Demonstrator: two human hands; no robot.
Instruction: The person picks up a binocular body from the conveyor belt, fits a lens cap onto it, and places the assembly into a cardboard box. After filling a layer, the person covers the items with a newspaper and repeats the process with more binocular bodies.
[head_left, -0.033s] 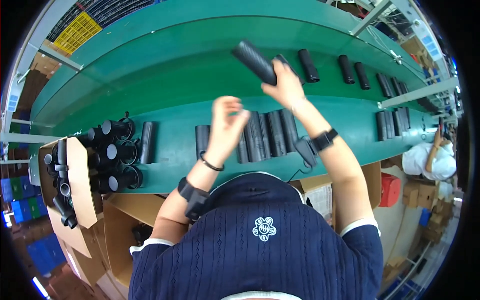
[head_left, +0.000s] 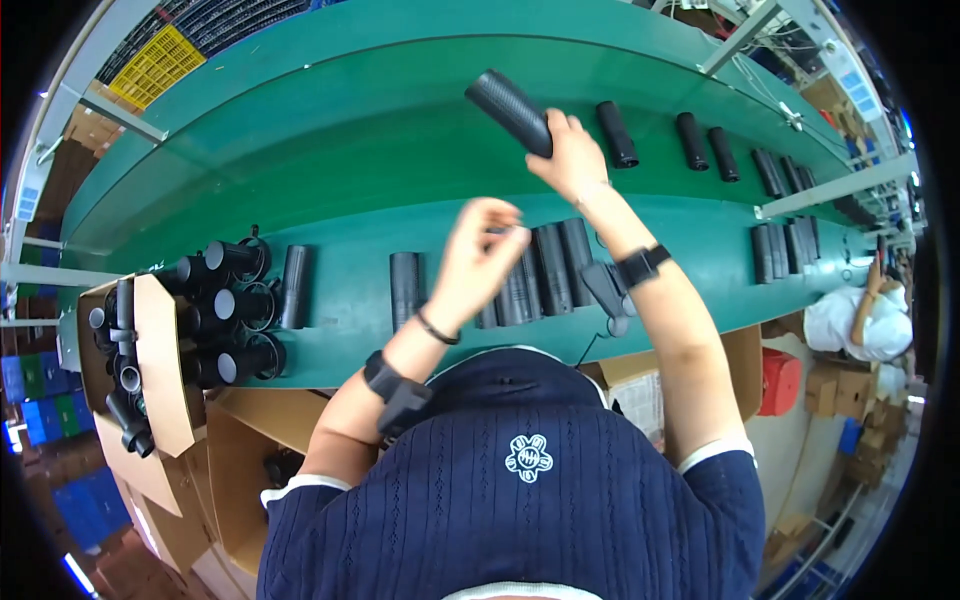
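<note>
Nearest the body, we are noting a row of black cylinders (head_left: 553,265) lying side by side on the green bench (head_left: 350,300), and over it the left hand (head_left: 478,252), blurred, is curling its fingers toward the thumb; whether it is gripping anything, we cannot tell. Beyond it, we are recording the right hand (head_left: 573,162) holding one end of a textured cylinder (head_left: 508,108), which is slanting over the green belt (head_left: 350,120), its free end pointing away and leftward. Farther off, we are observing a yellow crate (head_left: 155,68) beyond the belt at far left.
</note>
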